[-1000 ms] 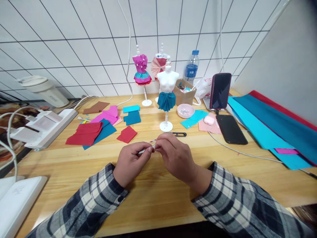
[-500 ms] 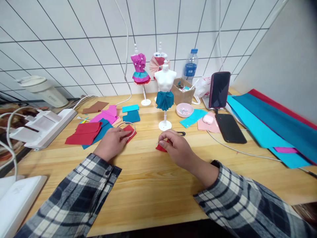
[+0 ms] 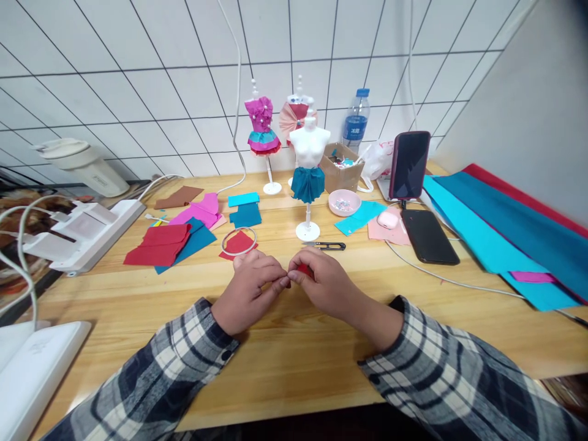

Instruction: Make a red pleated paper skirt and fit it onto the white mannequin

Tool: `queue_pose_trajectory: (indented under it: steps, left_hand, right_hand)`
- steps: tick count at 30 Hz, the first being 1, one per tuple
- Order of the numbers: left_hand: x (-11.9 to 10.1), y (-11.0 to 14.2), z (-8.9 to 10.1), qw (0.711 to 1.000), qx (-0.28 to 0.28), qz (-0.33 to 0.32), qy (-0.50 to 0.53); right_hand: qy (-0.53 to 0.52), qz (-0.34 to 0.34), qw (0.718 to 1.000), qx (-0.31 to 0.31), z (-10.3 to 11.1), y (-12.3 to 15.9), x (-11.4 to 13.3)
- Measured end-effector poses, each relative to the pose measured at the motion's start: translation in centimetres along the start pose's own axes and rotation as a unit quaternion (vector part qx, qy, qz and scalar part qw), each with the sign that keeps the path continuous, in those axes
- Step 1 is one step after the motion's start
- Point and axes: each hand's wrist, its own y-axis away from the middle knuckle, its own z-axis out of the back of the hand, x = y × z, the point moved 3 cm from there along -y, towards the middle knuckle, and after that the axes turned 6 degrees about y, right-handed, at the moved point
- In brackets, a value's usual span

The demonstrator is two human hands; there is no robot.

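Observation:
My left hand (image 3: 252, 288) and my right hand (image 3: 321, 278) meet low over the table, fingertips pinched together. Between them is a small piece of red crepe paper (image 3: 305, 270), mostly covered by my fingers. Just beyond the left hand, a silver ring (image 3: 239, 253) lies on another red paper piece (image 3: 239, 242). Black-handled thread snips (image 3: 331, 246) lie beyond my right hand. Behind them stands a small white mannequin (image 3: 310, 144) wearing a teal crepe skirt (image 3: 307, 184).
Two dressed mannequins, one with a magenta top (image 3: 260, 114), stand behind. A pink bowl of beads (image 3: 344, 211), a cardboard box (image 3: 342, 174) and a phone (image 3: 429, 237) are to the right. Red paper (image 3: 156, 245) and a power strip (image 3: 98, 236) are left.
My left hand has left the ring and its red paper and moved right to meet my right hand at the small red piece. The snips now show more fully.

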Motion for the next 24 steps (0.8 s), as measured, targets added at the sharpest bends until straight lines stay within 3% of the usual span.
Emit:
queue_pose_trajectory:
  steps: [5, 7, 10, 13, 17, 20, 24]
  left_hand:
    - [0.3, -0.1, 0.4, 0.993, -0.039, 0.054, 0.093]
    - [0.7, 0.0, 0.1, 0.982, -0.054, 0.097, 0.153]
    - [1.4, 0.3, -0.6, 0.959, -0.067, 0.120, 0.247]
    - [1.6, 0.6, -1.0, 0.945, -0.077, 0.114, 0.295]
    - [0.9, 0.7, -0.7, 0.965, -0.052, 0.103, 0.237]
    - [0.2, 0.5, -0.4, 0.989, -0.031, 0.083, 0.117]
    - [-0.2, 0.3, -0.4, 0.996, -0.040, 0.067, 0.030]
  right_hand:
    - [-0.006, -0.071, 0.989, -0.128, 1.8, -0.2, -1.0]
    - [0.037, -0.014, 0.988, -0.149, 2.5, 0.0, -0.5]
    - [0.129, 0.111, 0.979, -0.111, 2.4, 0.4, 0.8]
    - [0.200, 0.141, 0.966, -0.077, 1.7, 0.8, 1.3]
    - [0.211, 0.124, 0.967, -0.066, 1.2, 0.8, 1.0]
    - [0.174, 0.099, 0.977, -0.073, 1.2, 0.7, 0.8]
    - [0.086, 0.034, 0.992, -0.082, 1.1, 0.3, 0.6]
